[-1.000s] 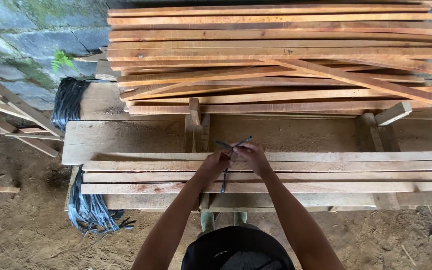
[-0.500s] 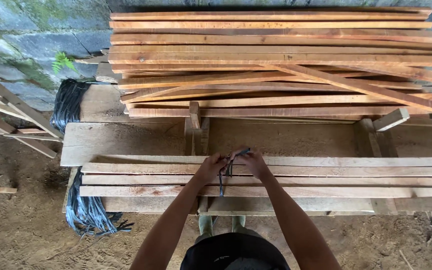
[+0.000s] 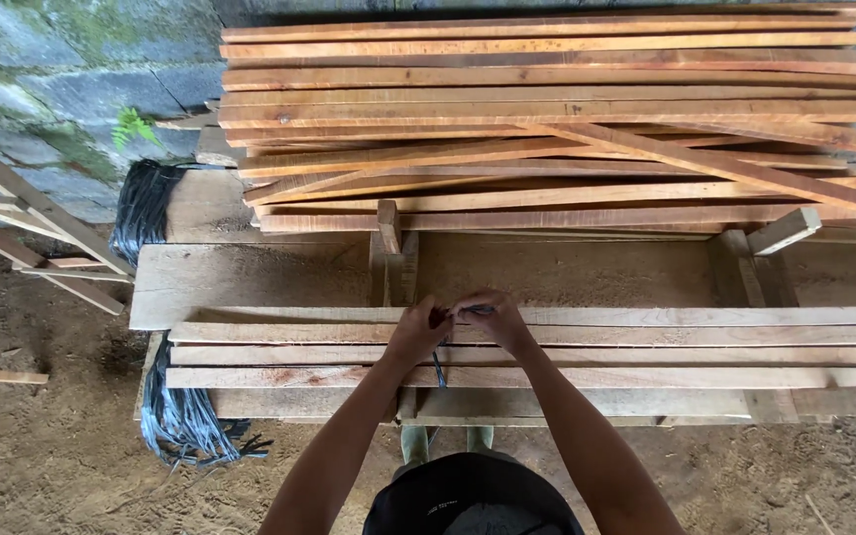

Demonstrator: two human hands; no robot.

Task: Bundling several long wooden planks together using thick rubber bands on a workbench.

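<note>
Low in the middle of the frame, both hands meet over a flat bundle of wooden slats (image 3: 646, 352) lying lengthwise on the bench (image 3: 250, 272). The left hand (image 3: 416, 332) and the right hand (image 3: 495, 319) are drawn close together, nearly touching, each with its fingers curled and pinching a thin dark strap (image 3: 440, 369). A short length of that strap shows between the fingertips, and another length drops from the left hand down across the front slats. How tightly each hand grips cannot be told, since the backs of the hands hide the fingertips.

Across the upper half of the frame a much larger stack of reddish planks (image 3: 547, 109) is piled, a few lying crooked across the rest. Between the stack and the bundle stands a short upright wooden peg (image 3: 388, 226), with another block (image 3: 783, 230) toward the right.

At the left edge of the bench, a hank of dark straps (image 3: 143, 206) hangs over the far corner, and a second hank (image 3: 182, 416) spills from under the near corner onto the dirt floor (image 3: 52, 456). In the upper left a mossy stone wall (image 3: 52, 89) rises, with loose wooden strips (image 3: 22, 213) leaning near it. At the bottom edge, a dark cap (image 3: 468, 500) on the person's head shows.
</note>
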